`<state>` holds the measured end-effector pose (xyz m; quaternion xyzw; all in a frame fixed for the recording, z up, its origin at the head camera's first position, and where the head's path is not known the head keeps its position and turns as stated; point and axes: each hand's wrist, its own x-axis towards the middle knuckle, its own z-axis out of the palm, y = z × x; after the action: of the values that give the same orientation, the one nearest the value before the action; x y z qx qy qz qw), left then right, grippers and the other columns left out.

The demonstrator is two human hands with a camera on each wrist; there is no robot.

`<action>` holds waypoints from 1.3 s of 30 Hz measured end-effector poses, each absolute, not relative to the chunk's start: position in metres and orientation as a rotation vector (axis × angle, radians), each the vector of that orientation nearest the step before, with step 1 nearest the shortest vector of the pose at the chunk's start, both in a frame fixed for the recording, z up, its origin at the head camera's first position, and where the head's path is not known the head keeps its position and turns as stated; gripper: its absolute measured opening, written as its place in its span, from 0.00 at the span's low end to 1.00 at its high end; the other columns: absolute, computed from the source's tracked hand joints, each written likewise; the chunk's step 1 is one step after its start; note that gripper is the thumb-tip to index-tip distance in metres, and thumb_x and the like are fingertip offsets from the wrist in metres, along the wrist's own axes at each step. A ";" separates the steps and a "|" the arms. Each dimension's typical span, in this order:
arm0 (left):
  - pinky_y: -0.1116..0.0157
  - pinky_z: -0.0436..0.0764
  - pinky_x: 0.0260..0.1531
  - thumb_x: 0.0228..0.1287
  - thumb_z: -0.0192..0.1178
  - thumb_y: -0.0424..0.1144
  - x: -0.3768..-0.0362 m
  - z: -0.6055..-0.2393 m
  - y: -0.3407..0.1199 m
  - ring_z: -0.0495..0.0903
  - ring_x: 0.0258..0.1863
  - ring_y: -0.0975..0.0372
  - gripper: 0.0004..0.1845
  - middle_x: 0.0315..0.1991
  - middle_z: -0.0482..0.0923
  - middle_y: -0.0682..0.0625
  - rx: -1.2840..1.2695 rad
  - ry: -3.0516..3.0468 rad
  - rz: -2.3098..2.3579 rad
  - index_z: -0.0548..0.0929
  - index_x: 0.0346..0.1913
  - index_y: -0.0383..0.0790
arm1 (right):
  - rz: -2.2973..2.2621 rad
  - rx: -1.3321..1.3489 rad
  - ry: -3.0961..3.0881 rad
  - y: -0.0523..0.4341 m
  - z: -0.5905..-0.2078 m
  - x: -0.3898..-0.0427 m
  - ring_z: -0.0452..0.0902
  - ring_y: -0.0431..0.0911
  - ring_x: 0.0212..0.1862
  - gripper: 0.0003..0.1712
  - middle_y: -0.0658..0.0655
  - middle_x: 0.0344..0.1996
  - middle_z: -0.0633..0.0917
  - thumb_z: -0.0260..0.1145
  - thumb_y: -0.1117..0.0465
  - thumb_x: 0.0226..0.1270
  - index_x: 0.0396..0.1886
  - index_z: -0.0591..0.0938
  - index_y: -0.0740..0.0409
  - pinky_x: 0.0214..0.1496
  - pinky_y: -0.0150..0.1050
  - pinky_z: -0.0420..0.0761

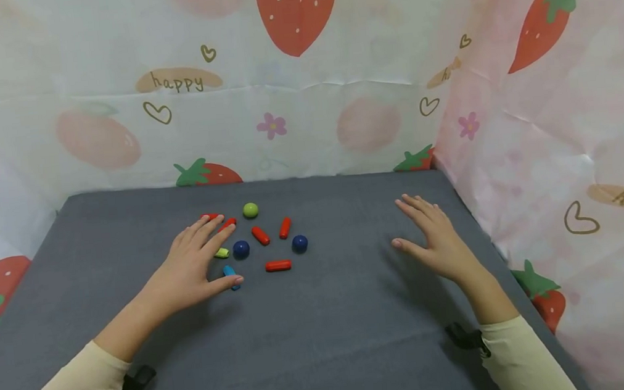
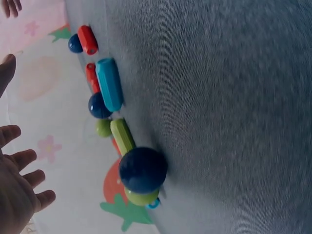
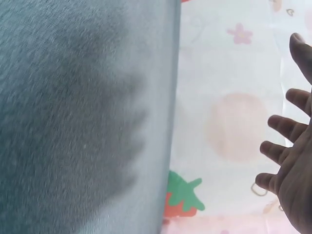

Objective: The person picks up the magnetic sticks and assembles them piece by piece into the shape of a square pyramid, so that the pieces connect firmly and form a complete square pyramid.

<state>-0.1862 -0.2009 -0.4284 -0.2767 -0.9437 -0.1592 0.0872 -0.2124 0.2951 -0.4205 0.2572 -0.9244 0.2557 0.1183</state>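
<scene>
My left hand (image 1: 187, 271) hovers with spread fingers over the left part of a group of small pieces, holding nothing. Partly behind its thumb lies a blue stick-shaped piece (image 1: 229, 271); a yellow-green one (image 1: 222, 252) peeks out by its fingers. Two dark blue balls (image 1: 300, 243) and a green ball (image 1: 250, 210) sit among several red stick-shaped pieces (image 1: 278, 265). In the left wrist view, another dark blue ball (image 2: 143, 170) looms close, partly covering a green ball (image 2: 141, 197). My right hand (image 1: 432, 237) is held above the cloth at the right, fingers apart and free of any object.
A dark grey cloth (image 1: 325, 342) covers the table. Patterned curtains with strawberries (image 1: 302, 84) stand at its back and sides. Each wrist carries a black strap mount (image 1: 137, 381). Part of a light blue ring-like piece (image 2: 153, 204) shows low in the left wrist view.
</scene>
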 end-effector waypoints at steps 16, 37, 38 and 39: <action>0.38 0.68 0.65 0.59 0.76 0.50 -0.200 -0.441 -0.161 0.67 0.70 0.45 0.41 0.69 0.72 0.42 -0.857 -2.849 -0.662 0.72 0.73 0.40 | 0.854 0.829 -2.707 0.261 -0.424 -0.229 0.61 0.57 0.77 0.44 0.58 0.76 0.69 0.75 0.52 0.66 0.79 0.66 0.52 0.75 0.62 0.61; 0.51 0.78 0.57 0.62 0.74 0.47 -0.222 -0.466 -0.129 0.75 0.58 0.53 0.30 0.60 0.82 0.47 -0.750 -2.983 -0.878 0.80 0.65 0.40 | 1.039 0.884 -2.776 0.213 -0.433 -0.251 0.66 0.55 0.74 0.40 0.56 0.72 0.73 0.74 0.51 0.67 0.75 0.71 0.52 0.73 0.59 0.66; 0.51 0.78 0.57 0.62 0.74 0.47 -0.223 -0.467 -0.128 0.75 0.58 0.53 0.30 0.59 0.82 0.47 -0.748 -2.986 -0.882 0.81 0.65 0.40 | 1.052 0.890 -2.781 0.211 -0.434 -0.252 0.66 0.55 0.74 0.39 0.56 0.72 0.74 0.74 0.51 0.67 0.75 0.72 0.52 0.73 0.59 0.67; 0.51 0.79 0.57 0.63 0.74 0.47 -0.224 -0.468 -0.126 0.75 0.57 0.53 0.29 0.59 0.83 0.47 -0.742 -2.991 -0.888 0.81 0.65 0.40 | 1.063 0.894 -2.786 0.209 -0.435 -0.254 0.66 0.55 0.74 0.39 0.56 0.72 0.74 0.74 0.51 0.67 0.75 0.72 0.52 0.73 0.59 0.67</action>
<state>-0.2240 -0.1263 -0.4676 -0.2313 -0.9321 -0.2768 -0.0329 -0.2536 0.2093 -0.4351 0.2871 -0.8949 0.3414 0.0146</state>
